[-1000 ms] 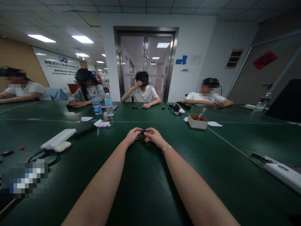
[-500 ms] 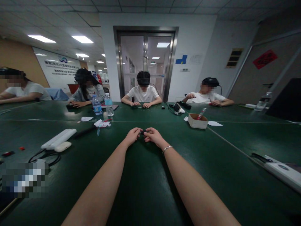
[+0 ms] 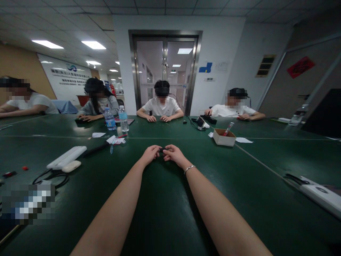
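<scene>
Both my arms reach forward over the dark green table [image 3: 165, 199]. Between my fingertips is a small black object [image 3: 161, 150], too small for its kind to be made out. My left hand [image 3: 150, 155] pinches its left end with thumb and fingers. From the other side, my right hand [image 3: 172, 155] pinches its right end; a silver bracelet [image 3: 189, 168] circles that wrist. The fingers cover part of the object.
To the left lie a white device [image 3: 68, 157], a rounded white item [image 3: 71, 166] and black cables [image 3: 61, 180]. Farther off stand water bottles [image 3: 123, 119] and a small box [image 3: 224, 138]. A white device [image 3: 317, 192] lies at right. Several people sit across the table.
My hands and the black object stay nearly in place. Across the table, the person at right has lowered a hand to a black item, and the middle person's hands have shifted slightly.
</scene>
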`<state>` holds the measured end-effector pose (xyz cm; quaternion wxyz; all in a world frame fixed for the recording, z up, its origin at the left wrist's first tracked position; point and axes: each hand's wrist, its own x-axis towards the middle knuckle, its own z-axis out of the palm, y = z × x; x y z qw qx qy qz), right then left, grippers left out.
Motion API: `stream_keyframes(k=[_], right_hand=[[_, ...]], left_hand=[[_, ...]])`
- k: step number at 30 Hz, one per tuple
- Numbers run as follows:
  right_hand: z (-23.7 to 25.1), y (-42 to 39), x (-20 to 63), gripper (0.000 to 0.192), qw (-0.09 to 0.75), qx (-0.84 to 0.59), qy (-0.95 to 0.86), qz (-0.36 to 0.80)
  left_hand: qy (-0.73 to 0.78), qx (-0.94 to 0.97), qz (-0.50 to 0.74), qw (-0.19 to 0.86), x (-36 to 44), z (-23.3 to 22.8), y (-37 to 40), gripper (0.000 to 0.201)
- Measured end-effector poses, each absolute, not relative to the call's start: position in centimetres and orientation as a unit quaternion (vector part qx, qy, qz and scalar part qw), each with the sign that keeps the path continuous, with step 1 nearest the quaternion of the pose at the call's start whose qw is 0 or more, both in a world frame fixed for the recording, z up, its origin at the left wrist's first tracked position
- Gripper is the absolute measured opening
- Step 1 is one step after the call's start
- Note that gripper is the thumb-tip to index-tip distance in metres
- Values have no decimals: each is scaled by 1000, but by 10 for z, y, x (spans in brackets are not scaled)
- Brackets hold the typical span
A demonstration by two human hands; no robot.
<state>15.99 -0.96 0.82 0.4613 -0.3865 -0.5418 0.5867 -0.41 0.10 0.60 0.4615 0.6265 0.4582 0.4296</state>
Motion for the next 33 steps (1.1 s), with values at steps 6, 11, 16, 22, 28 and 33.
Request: stream_keyframes(k=[6,11,16,22,28,33], right_hand=[[10,-11,159,18,457,-395,-536,590],[10,-11,160,21,458,-392,-542,585],[10,-11,160,19,459,-391,-538,589],[8,-9,160,20,456,-395,-541,586],[9,-10,160,20,457,-391,-545,584],[9,-10,160,21,463,-390,-538,586]], left_hand=[[456,629,437,453,-3,7,0,33],[465,629,431,449,-4,6,1,29],[461,641,430,438,-5,5,1,30],[465,635,434,439,-4,8,-1,30],[457,631,438,448,-5,6,1,34],[461,644,429,434,-5,4,2,30]])
